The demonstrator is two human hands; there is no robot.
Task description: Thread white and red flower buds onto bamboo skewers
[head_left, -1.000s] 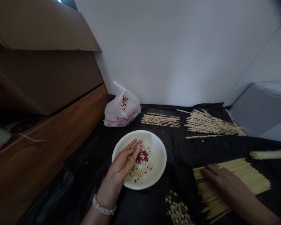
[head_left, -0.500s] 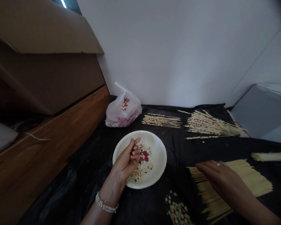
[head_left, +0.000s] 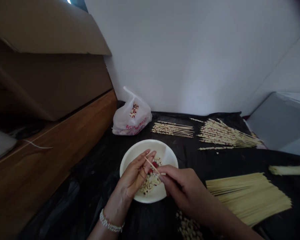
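Observation:
A white bowl (head_left: 165, 153) holding pale and red kernels (head_left: 151, 180) sits on the black sheet. My left hand (head_left: 135, 173) hovers over the bowl's left side, fingers curled together in a pinch near the kernels. My right hand (head_left: 182, 190) has come over the bowl's right edge and pinches a thin bamboo skewer (head_left: 151, 165), whose tip points at my left fingertips. A beaded bracelet (head_left: 110, 224) circles my left wrist.
A heap of bare skewers (head_left: 250, 196) lies at the right, another bundle (head_left: 288, 170) beyond it. Loaded skewers lie in two groups (head_left: 172, 128) (head_left: 225, 135) near the wall. A white plastic bag (head_left: 131, 116) stands behind the bowl. Loose kernels (head_left: 187, 228) lie near me. Cardboard box (head_left: 47, 56) and wooden ledge at left.
My right hand left the pile of bare skewers, taking one, and moved left to the bowl. My left hand stayed over the bowl with fingers closing toward the skewer tip.

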